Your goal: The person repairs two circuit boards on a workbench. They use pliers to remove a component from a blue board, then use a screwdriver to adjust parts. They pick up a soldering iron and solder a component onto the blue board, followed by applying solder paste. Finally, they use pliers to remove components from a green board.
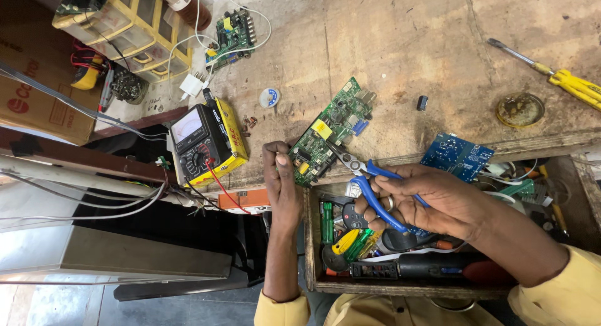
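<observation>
Board [330, 135] gripped in left hand [282, 182]; right hand [438, 201] closed on pliers [369, 179], tips touching board's 4 o'clock edge; cut unconfirmed.

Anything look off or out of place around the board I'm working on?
The green circuit board is held tilted off the bench by the left hand. The blue circuit board overhangs the open tool drawer.

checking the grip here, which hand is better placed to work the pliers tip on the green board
Right. The right hand already grips the blue-handled pliers, their tip at the green circuit board. The left hand is busy pinching the board's lower edge.
</observation>
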